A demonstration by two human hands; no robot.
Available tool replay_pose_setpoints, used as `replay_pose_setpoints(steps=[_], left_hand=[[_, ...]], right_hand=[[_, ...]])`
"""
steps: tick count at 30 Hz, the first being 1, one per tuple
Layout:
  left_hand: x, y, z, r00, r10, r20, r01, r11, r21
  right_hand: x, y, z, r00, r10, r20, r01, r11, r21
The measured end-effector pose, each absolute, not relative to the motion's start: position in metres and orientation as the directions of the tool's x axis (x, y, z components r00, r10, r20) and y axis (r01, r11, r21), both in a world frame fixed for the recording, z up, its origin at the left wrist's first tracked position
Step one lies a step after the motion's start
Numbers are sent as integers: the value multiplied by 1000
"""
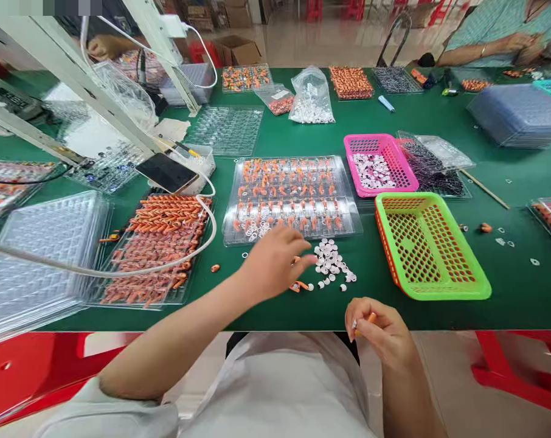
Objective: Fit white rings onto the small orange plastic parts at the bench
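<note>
My left hand hovers over the front of the table, its thumb and fingers apart with nothing visible between them. Close by its fingertips lies a loose pile of small white discs, some with dark spots. A few orange plastic parts sit beneath that hand, partly hidden by it. At the table's front edge, my right hand pinches a small orange part with a pale end. Beyond my left hand is a clear blister tray with rows of orange pieces; small white rings are heaped on its near left corner.
A pink basket holds white pieces, beside a green basket. At left, a white cable crosses a tray of orange parts, near a phone and stacked clear trays. Another person sits across the table.
</note>
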State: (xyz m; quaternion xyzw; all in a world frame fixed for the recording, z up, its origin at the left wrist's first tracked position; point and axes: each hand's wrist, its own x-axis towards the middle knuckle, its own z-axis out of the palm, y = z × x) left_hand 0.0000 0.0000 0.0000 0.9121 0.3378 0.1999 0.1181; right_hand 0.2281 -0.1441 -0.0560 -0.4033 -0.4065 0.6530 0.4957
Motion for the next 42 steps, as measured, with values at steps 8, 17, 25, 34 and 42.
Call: replay_pose_setpoints(steps=[8, 17, 25, 34, 42], left_hand=[[42, -14, -39, 766, 643, 11, 610, -732, 304], [42, -12, -45, 770, 638, 20, 598, -732, 328], [30, -24, -32, 566, 823, 38, 554, -415, 722], [26, -37, -25, 382, 907, -176, 549, -69, 833], [25, -33, -25, 493, 868, -52, 598, -295, 746]], right_hand=[[219, -141, -60, -220, 967, -130, -248, -184, -951], [217, -142, -62, -207, 966, -152, -231, -200, -952], [213, -141, -61, -87, 993, -77, -152, -89, -984], [178, -132, -51, 21, 992, 126, 129, 122, -984], [176, -135, -55, 91, 989, 120, 252, 93, -963]])
